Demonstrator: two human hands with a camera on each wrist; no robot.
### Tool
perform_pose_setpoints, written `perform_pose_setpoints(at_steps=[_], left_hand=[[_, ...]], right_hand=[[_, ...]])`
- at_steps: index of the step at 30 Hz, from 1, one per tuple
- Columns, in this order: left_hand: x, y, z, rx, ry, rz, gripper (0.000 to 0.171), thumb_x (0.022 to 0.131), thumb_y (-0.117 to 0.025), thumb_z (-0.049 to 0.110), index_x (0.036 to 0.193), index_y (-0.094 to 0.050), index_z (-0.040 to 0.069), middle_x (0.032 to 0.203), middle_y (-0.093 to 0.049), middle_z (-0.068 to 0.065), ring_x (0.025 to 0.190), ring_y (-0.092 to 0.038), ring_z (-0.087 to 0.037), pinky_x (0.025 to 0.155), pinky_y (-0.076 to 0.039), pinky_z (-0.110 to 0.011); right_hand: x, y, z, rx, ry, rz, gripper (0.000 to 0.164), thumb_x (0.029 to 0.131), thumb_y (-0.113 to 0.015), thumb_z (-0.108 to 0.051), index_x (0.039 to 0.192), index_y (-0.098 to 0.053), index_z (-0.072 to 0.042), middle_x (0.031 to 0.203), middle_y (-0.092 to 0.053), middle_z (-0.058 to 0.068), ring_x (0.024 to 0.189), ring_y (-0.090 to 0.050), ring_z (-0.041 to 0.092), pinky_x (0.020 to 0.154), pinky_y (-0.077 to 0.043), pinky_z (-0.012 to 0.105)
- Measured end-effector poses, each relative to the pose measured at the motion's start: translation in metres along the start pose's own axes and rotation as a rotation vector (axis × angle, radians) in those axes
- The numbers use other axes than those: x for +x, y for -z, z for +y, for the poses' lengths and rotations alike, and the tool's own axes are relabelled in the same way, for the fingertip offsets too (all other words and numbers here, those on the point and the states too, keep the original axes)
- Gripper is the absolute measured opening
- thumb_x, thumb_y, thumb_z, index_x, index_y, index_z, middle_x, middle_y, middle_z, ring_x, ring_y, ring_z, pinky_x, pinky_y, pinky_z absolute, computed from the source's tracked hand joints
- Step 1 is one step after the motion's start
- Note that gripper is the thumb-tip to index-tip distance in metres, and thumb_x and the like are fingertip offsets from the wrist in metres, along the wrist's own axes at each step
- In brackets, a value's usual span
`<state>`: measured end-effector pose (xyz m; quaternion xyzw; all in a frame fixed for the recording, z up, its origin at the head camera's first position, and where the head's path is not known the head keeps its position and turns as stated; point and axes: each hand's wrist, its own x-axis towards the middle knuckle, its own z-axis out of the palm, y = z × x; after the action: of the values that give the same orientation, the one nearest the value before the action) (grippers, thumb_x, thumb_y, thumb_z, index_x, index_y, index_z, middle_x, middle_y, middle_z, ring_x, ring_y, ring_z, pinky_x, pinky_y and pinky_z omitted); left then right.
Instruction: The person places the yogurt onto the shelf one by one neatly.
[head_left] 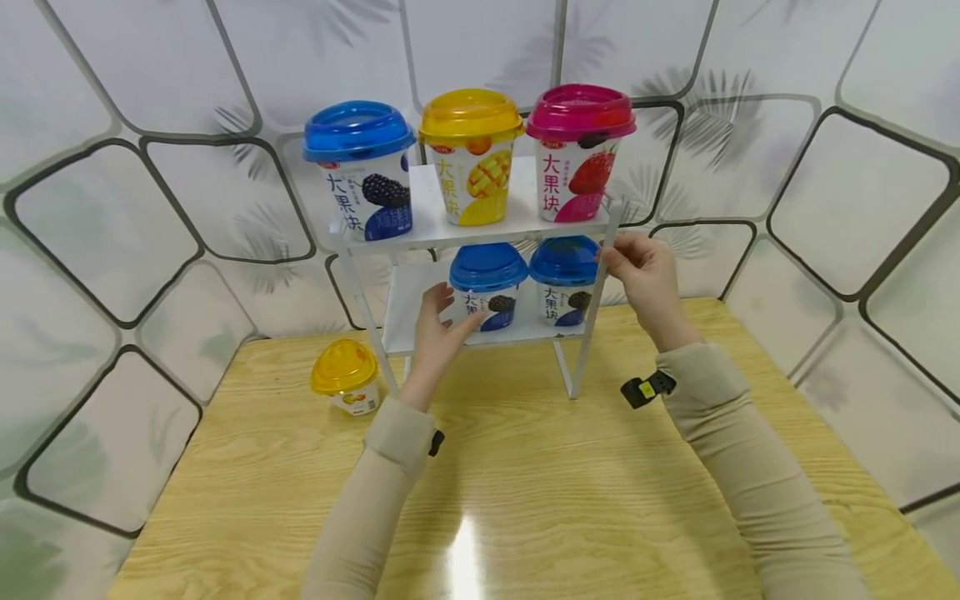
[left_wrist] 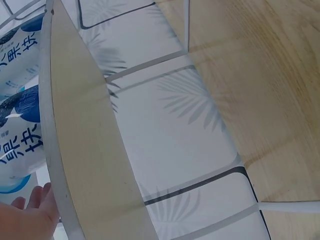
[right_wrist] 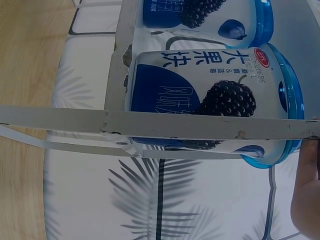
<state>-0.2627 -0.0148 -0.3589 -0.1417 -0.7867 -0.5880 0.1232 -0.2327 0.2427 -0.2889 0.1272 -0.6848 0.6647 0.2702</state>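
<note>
My left hand (head_left: 438,337) is at the left blue-lidded fruit yogurt cup (head_left: 487,287) on the rack's lower shelf. Its thumb overlaps the cup's front and its spread fingers stand at the left side. In the left wrist view, the fingertips show beside the shelf's front edge (left_wrist: 47,115), below the cup's lid. My right hand (head_left: 647,279) pinches the white two-tier rack's right upright (head_left: 592,312) just under the upper shelf. Close beside that hand sits a second blue-lidded yogurt cup (right_wrist: 220,95), behind the upright in the right wrist view.
Three larger cups stand on the upper shelf: blue-lidded (head_left: 363,171), yellow-lidded (head_left: 472,158) and pink-lidded (head_left: 577,154). A small yellow-lidded cup (head_left: 347,377) is on the wooden table (head_left: 540,492), left of the rack. A patterned wall (head_left: 480,42) rises behind.
</note>
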Motion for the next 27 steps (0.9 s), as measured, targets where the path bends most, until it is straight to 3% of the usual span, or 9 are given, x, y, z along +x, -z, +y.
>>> perform_pose_setpoints(at_steps=[7,13,17,20,22,27], left_hand=[[-0.018,0.014,-0.004,-0.035,0.009,-0.010,0.064,0.079,-0.068,0.021,0.128,-0.034,-0.001,0.123,-0.044,-0.013,0.113,-0.042,-0.023,0.091,-0.038,-0.041],[-0.033,0.024,-0.008,-0.039,-0.016,-0.026,0.059,0.078,-0.069,0.019,0.124,-0.039,-0.002,0.119,-0.048,-0.017,0.111,-0.045,-0.025,0.089,-0.040,-0.042],[-0.045,0.034,-0.001,-0.046,-0.015,-0.056,0.055,0.078,-0.068,0.013,0.122,-0.039,-0.005,0.119,-0.047,-0.020,0.110,-0.044,-0.028,0.091,-0.037,-0.044],[-0.054,0.043,-0.006,0.008,-0.024,-0.078,0.054,0.078,-0.068,0.014,0.121,-0.041,-0.004,0.118,-0.047,-0.018,0.109,-0.044,-0.027,0.091,-0.038,-0.044],[-0.058,0.050,-0.019,0.066,-0.051,-0.093,0.054,0.078,-0.069,0.018,0.120,-0.042,-0.001,0.117,-0.048,-0.014,0.108,-0.044,-0.025,0.090,-0.039,-0.043],[-0.071,0.070,-0.030,0.185,-0.108,-0.146,0.054,0.077,-0.070,0.016,0.119,-0.043,-0.003,0.117,-0.047,-0.019,0.108,-0.044,-0.027,0.089,-0.040,-0.044]], right_hand=[[0.000,0.000,0.001,0.016,0.001,0.012,0.017,0.085,-0.055,0.001,0.076,-0.063,-0.011,0.069,-0.061,-0.004,0.064,-0.056,0.009,0.066,-0.048,0.018],[0.001,-0.001,0.001,0.061,-0.014,0.008,0.014,0.084,-0.056,0.001,0.077,-0.065,-0.007,0.071,-0.062,-0.001,0.066,-0.057,0.010,0.066,-0.048,0.018],[0.001,-0.002,0.000,0.054,-0.029,0.011,0.013,0.084,-0.056,0.001,0.078,-0.064,-0.007,0.071,-0.062,-0.001,0.065,-0.057,0.010,0.067,-0.048,0.018],[0.000,-0.002,-0.001,0.043,-0.036,0.011,0.013,0.084,-0.056,0.000,0.078,-0.064,-0.007,0.070,-0.061,-0.002,0.065,-0.057,0.010,0.068,-0.048,0.018],[0.000,-0.002,-0.001,0.042,-0.035,0.011,0.013,0.084,-0.056,0.000,0.078,-0.064,-0.007,0.070,-0.062,-0.001,0.064,-0.057,0.010,0.068,-0.049,0.018],[0.000,-0.001,0.000,0.052,-0.021,0.006,0.010,0.084,-0.056,0.000,0.080,-0.065,-0.003,0.071,-0.062,0.000,0.065,-0.058,0.010,0.068,-0.049,0.018]])
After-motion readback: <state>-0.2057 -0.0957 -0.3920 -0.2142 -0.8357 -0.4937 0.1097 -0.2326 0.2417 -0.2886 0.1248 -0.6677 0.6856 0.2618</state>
